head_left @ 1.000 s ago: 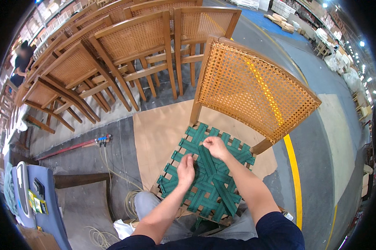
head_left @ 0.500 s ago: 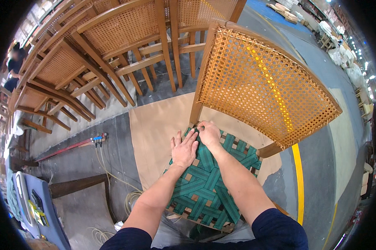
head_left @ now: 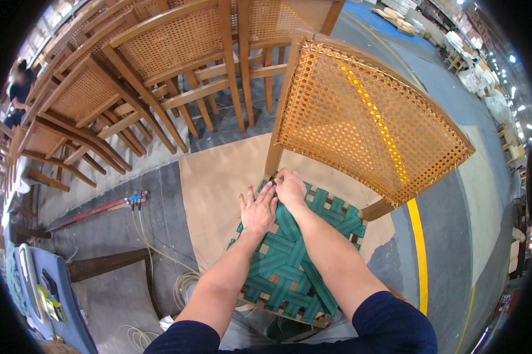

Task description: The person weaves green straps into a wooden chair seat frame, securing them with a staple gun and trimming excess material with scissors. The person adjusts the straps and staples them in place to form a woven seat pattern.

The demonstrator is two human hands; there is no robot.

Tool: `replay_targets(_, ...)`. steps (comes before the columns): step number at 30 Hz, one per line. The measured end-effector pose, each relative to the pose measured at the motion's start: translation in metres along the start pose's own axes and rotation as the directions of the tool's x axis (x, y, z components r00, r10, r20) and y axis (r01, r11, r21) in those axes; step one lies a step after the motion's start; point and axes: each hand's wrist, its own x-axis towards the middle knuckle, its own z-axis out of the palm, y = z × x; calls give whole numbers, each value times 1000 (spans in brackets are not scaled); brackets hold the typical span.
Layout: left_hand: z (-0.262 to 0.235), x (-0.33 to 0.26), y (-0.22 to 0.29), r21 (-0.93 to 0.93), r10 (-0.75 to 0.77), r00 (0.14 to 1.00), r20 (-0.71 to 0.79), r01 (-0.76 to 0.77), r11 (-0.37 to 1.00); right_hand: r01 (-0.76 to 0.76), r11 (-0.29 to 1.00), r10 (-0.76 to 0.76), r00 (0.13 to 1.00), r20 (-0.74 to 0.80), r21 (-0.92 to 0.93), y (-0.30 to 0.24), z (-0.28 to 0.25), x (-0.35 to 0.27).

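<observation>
In front of me stands a wooden chair with a cane back (head_left: 366, 118), its seat frame crossed by woven green webbing (head_left: 286, 245). My left hand (head_left: 258, 210) lies flat with fingers apart on the webbing at the seat's far left corner. Right beside it, my right hand (head_left: 291, 190) has bent, closed fingers gripping the end of a green webbing strap near the left back post (head_left: 273, 158). That strap slants across the seat from the right hand toward the near right. The fingertips of the right hand are partly hidden.
Cane-backed chairs (head_left: 171, 50) crowd the far left. A cardboard sheet (head_left: 210, 194) lies beneath the chair. Left of it are a blue air fitting (head_left: 137, 197) with coiled hoses (head_left: 186, 283) and a blue padded piece (head_left: 53, 295). A person (head_left: 21, 85) stands at far left.
The whole view has shifted slightly. Both hands stay at the same corner of the seat, with little visible movement.
</observation>
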Motion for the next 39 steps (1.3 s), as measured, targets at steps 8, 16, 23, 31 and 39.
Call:
replay_targets(8,17,1,-4,104,56,993,-107,-45,994,43,867,73,975,-211,496,97,-101,-80)
replay_targets(16,22,3,2,239,109,978,-179,-65,969,-792,598,725,467,-507,126,350,-268,-428)
replay_targets(23,12,5,4,28,145,970,-195,-142,989,-874,457,867,398,-298,164,431,-260,-491)
replay_targets(31,10,1,6,70,26,988,-154,-15,997,-705,614,777,462,-428,354,449,-255,-475)
replay_targets(39,9,0,-3,79,47,992,-121,-38,996,-142,968,217,891,-398,209,265,-311,-351)
